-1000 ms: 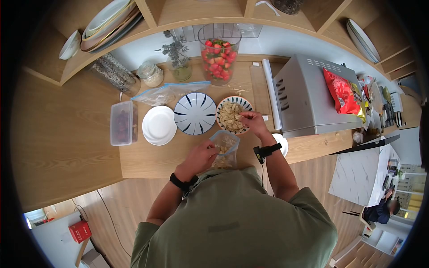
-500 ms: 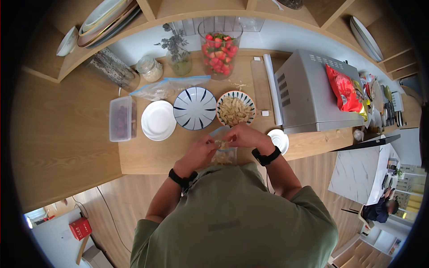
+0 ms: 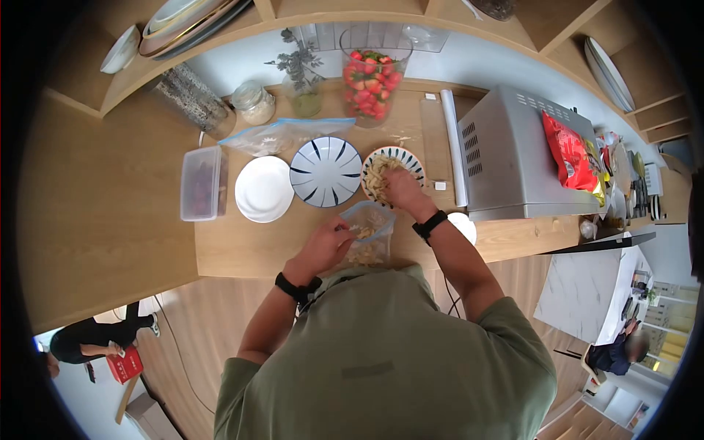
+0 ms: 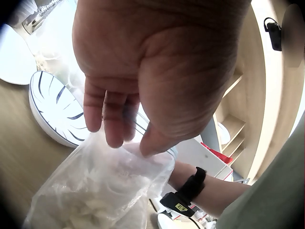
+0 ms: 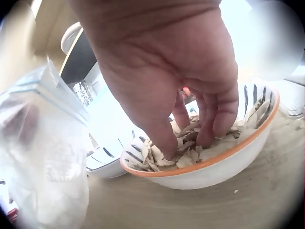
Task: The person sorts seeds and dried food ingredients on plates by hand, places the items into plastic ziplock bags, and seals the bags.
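My left hand [image 3: 325,246] pinches the rim of a clear zip-top bag [image 4: 102,186] between thumb and fingers. Pale dried slices [image 4: 88,212] lie in the bottom of the bag, and its mouth gapes toward the bowl. My right hand [image 3: 405,192] reaches down into an orange-rimmed bowl [image 5: 217,168] that holds more dried slices [image 5: 190,155]. Its thumb and fingers curl in among the slices, with several pieces between the fingertips. Left of that bowl stands a larger white bowl with dark blue strokes [image 3: 325,172].
A white plate [image 3: 264,189] and a lidded plastic box [image 3: 203,183] stand at the left. Behind are another zip bag [image 3: 282,137], a glass jar [image 3: 254,103] and a tall container of strawberries [image 3: 374,84]. A grey appliance [image 3: 513,158] bounds the right side.
My right hand went from the bowl to the mouth of the bag, then back into the bowl. The left hand stays at the bag's rim. A person in black appears at the lower left.
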Demonstrator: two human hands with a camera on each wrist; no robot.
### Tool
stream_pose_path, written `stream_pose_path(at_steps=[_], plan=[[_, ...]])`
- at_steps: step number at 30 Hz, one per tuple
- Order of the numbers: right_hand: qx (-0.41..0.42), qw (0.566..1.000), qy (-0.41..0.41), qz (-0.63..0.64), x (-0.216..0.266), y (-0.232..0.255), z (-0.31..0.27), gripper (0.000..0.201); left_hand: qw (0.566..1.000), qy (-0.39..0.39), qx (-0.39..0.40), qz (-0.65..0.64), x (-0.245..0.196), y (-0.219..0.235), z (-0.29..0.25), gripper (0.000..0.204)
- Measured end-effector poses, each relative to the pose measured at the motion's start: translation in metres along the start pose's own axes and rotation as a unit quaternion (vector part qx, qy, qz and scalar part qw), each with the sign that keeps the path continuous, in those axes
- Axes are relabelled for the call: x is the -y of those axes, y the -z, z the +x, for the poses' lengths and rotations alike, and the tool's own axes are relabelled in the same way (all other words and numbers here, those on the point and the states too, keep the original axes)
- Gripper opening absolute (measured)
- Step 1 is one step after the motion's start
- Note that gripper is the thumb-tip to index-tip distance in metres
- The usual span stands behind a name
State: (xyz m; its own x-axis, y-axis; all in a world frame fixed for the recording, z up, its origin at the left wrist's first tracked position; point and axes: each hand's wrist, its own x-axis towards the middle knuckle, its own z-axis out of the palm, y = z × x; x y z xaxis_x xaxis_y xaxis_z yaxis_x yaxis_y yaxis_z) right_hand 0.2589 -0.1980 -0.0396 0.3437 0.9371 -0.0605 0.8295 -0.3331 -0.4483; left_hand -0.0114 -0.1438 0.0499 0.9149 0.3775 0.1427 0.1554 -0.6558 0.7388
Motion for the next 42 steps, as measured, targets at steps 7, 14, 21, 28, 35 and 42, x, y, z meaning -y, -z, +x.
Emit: stream_pose_path(at_steps=[7, 14, 21, 28, 35, 42], plan=[[-0.087, 0.986, 0.069, 0.121, -0.014, 0.023, 0.0, 0.016, 1.0, -0.023, -0.013, 0.008, 0.001, 0.001, 0.0, 0.013], [-0.022, 0.945, -0.086, 0.314, -0.031, 0.044, -0.008, 0.02, 1.0, -0.025, -0.007, 0.006, 0.004, 0.0, 0.002, 0.013], [0.114, 0.875, 0.0, 0.471, 0.019, 0.068, -0.031, 0.016, 1.0, -0.02, 0.007, 0.01, -0.001, 0.004, 0.005, 0.014], [0.207, 0.952, 0.168, 0.15, 0.069, 0.083, -0.045, 0.021, 0.999, -0.024, 0.001, 0.031, 0.002, 0.001, 0.001, 0.012], [-0.01, 0.999, -0.002, 0.034, 0.017, 0.053, -0.01, 0.038, 0.999, -0.017, -0.006, 0.026, -0.003, 0.003, -0.002, 0.011], [0.018, 1.0, -0.006, 0.002, 0.001, 0.018, -0.007, 0.041, 1.0, -0.013, -0.006, 0.016, -0.002, 0.002, -0.004, 0.011]])
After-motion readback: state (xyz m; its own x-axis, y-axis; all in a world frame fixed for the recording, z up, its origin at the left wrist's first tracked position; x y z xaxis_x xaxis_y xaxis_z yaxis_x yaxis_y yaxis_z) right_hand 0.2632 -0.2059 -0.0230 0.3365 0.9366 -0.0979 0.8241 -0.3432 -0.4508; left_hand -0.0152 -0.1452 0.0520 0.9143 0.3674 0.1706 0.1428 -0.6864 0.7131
